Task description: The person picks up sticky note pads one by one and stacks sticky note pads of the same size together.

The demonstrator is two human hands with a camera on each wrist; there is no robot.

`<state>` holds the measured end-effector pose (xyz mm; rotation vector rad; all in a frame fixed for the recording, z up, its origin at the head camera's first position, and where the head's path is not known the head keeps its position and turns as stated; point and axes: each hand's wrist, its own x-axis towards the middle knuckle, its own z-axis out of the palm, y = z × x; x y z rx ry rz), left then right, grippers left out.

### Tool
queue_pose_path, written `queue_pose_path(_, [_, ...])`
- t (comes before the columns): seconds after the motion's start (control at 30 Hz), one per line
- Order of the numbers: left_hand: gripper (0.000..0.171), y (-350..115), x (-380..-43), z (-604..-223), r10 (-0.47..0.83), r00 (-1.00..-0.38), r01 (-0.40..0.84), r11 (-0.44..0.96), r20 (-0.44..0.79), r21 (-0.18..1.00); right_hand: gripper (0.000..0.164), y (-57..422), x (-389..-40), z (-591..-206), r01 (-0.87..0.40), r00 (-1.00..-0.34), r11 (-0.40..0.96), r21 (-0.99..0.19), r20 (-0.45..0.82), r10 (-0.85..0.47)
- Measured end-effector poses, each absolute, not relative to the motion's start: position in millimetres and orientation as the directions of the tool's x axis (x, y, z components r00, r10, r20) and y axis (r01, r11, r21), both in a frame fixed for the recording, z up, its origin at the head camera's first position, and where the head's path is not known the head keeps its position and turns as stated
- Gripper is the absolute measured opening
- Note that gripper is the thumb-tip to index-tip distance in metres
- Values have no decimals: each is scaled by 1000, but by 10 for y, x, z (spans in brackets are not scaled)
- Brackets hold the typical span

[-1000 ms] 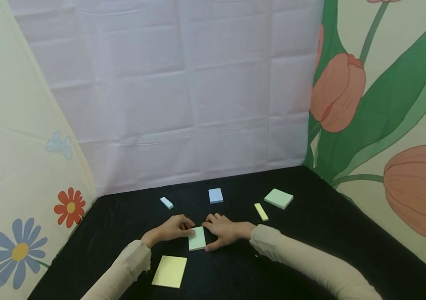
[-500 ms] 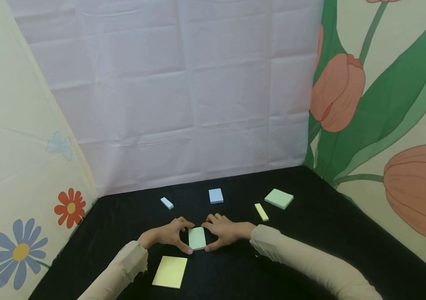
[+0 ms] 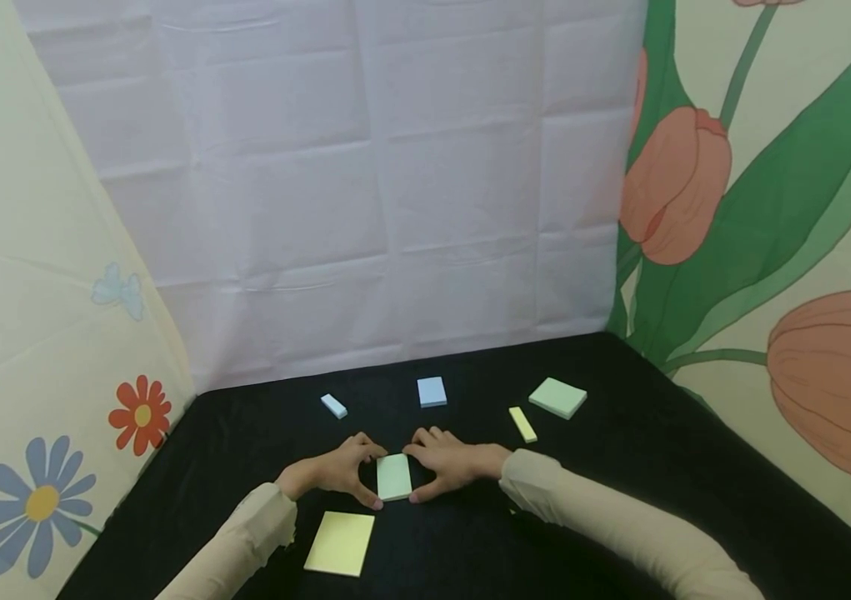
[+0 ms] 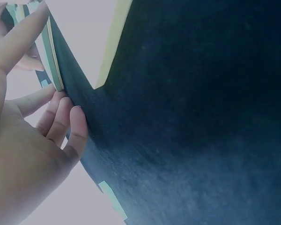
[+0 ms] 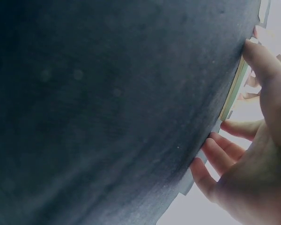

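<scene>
A small pale green sticky note pad (image 3: pixel 393 477) lies flat on the black-covered table between both hands. From its left side my left hand (image 3: pixel 338 468) holds it, thumb at the near corner and index finger at the far one. My right hand (image 3: pixel 446 462) spans the right side in the same way. In the right wrist view the pad's edge (image 5: pixel 234 89) runs between thumb and index fingertip, with a lighter yellowish layer along the green. The other fingers of the left hand (image 4: pixel 33 145) bend loosely beside the pad.
Nearest the front lies a larger yellow sticky note pad (image 3: pixel 339 543). Farther back are a narrow light blue pad (image 3: pixel 333 406), a blue pad (image 3: pixel 431 392), a narrow yellow pad (image 3: pixel 523 424) and a green pad (image 3: pixel 558 397). A white cloth (image 3: pixel 395 183) hangs behind the table.
My left hand has shifted from fingers on top of the small green pad to its left side, thumb now at the near corner. The right hand stays in place.
</scene>
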<state>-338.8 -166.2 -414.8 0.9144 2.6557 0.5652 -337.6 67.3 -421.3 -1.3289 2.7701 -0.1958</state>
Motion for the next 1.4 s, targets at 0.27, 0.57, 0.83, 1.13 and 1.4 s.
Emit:
queue_pose_path(0.27, [74, -1662, -3395, -4182, 638, -763, 542, 720, -107, 433, 73, 678, -3377, -4206, -769, -629, 622, -146, -4, -778])
queue_pose_path(0.57, [74, -1660, -3392, -4174, 632, -767, 540, 730, -113, 420, 78, 660, -3371, -4188, -764, -636, 631, -136, -11, -772])
queue_pose_path(0.83, [74, -1645, -3366, -4131, 633, -766, 533, 726, -118, 434, 82, 680, -3420, -4120, -762, -626, 629, -154, -70, -777])
queue_pose_path(1.13, [73, -1639, -3351, -4153, 615, -779, 512, 736, -122, 442, 76, 692, -3511, -3979, -751, -592, 616, -238, -173, -787])
queue_pose_path(1.4, [73, -1638, -3385, -4147, 606, -786, 507, 746, -124, 432, 62, 678, -3583, -3858, -743, -579, 611, -274, -196, -792])
